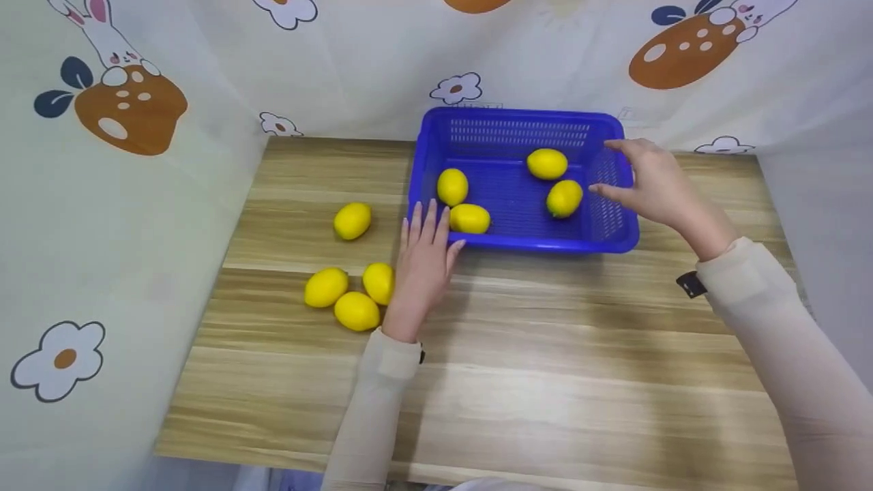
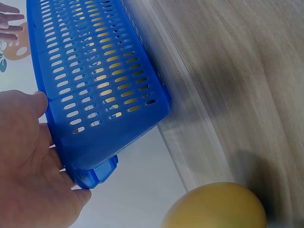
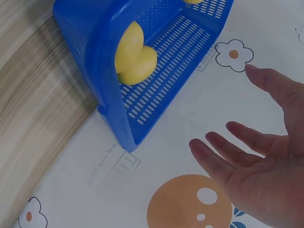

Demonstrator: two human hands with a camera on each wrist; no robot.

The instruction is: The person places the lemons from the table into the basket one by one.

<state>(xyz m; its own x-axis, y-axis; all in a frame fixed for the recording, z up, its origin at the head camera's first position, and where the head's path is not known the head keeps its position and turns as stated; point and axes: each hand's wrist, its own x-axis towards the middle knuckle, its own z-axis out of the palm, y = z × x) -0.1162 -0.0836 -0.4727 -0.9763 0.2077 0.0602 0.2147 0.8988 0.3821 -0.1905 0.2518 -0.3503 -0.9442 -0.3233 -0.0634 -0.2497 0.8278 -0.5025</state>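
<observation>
Across the front-left corner of a blue plastic basket (image 1: 532, 243) lies my left hand (image 1: 424, 269), its fingers straight and touching the rim. In the left wrist view this hand (image 2: 28, 156) is against the rim beside the slotted wall (image 2: 90, 71). My right hand (image 1: 658, 181) hovers by the basket's right side, thumb and fingers spread, holding nothing; the right wrist view shows it (image 3: 261, 161) apart from the basket (image 3: 102, 71). Inside the basket lie several yellow lemons: one lemon (image 1: 547, 164) and another lemon (image 1: 565, 199) at right, two more at left, partly behind my left fingers.
Left of the basket, a single lemon (image 1: 352, 221) lies on the wooden table (image 1: 532, 382). A cluster of lemons (image 1: 357, 311) sits nearer, beside my left wrist, which partly covers one. Behind the table hangs a patterned white sheet (image 1: 368, 68).
</observation>
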